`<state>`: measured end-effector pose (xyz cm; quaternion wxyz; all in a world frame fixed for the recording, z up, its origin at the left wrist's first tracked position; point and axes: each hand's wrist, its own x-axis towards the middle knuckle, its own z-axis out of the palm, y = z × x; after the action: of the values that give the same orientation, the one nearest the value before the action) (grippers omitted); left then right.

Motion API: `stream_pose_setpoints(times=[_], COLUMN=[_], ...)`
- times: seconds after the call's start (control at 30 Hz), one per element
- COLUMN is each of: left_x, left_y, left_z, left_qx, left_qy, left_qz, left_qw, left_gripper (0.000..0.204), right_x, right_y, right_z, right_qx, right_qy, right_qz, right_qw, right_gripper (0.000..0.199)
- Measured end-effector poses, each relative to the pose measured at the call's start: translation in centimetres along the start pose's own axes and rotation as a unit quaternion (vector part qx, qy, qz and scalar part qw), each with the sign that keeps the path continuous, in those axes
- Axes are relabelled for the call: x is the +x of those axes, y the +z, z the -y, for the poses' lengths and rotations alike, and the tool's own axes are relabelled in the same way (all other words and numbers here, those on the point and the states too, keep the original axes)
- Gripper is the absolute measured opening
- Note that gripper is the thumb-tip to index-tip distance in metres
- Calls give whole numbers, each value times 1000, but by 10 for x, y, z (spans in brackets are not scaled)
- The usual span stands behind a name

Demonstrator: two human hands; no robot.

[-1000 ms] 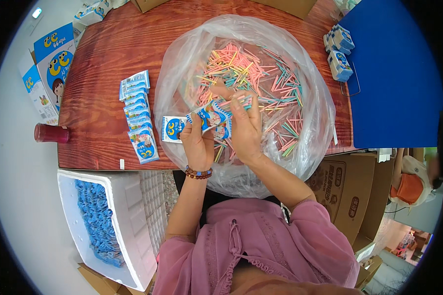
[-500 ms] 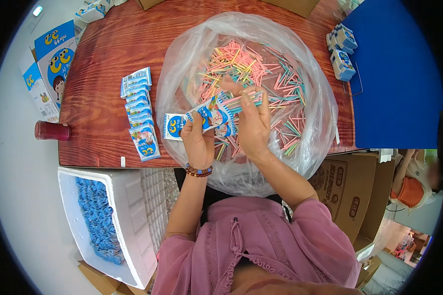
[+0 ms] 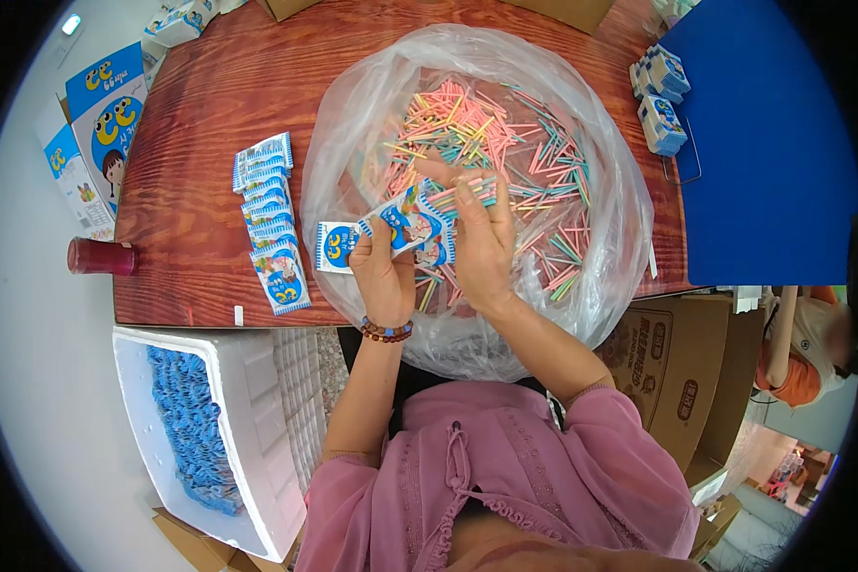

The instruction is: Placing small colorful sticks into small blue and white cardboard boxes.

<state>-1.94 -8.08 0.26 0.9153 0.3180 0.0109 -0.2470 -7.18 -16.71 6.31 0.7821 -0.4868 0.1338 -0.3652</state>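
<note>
Stick bundle [image 3: 448, 197] beside the upper packet [image 3: 412, 227]

Your left hand [image 3: 384, 276] clamps this packet, which slants up rightward, over other packets [image 3: 335, 248]. Your right hand [image 3: 484, 243] grips the bundle, its long axis slanting likewise, left ends facing the packet; that hand hides part. Beneath spreads a clear plastic bag [image 3: 353, 110] with loose sticks [image 3: 459, 119]. A packet row [image 3: 271, 224] lies left.

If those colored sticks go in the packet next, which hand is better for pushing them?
Probably the right hand: it holds the pastel sticks close to the right-hand end of the blue-and-white packet. The left hand is busy gripping that packet.
</note>
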Motion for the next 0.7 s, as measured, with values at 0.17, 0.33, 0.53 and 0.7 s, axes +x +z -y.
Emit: stream_pose_setpoints(times=[0.17, 0.33, 0.53, 0.7], left_x=[4, 4, 1, -4], left_y=[0, -4, -3, 2], left_z=[1, 1, -2, -3], left_qx=[-13, -7, 8, 17], left_qy=[4, 8, 40, 50], left_qz=[8, -4, -19, -18], left_qw=[1000, 1000, 999, 998], left_gripper=[19, 18, 17, 19], right_x=[5, 6, 5, 2], right_y=[-2, 2, -8, -3], right_z=[-4, 7, 0, -1], right_qx=[-11, 11, -219, -116], right_qy=[-54, -18, -165, -94], right_qz=[42, 47, 107, 89], right_qw=[998, 999, 956, 985], right_gripper=[12, 12, 9, 12])
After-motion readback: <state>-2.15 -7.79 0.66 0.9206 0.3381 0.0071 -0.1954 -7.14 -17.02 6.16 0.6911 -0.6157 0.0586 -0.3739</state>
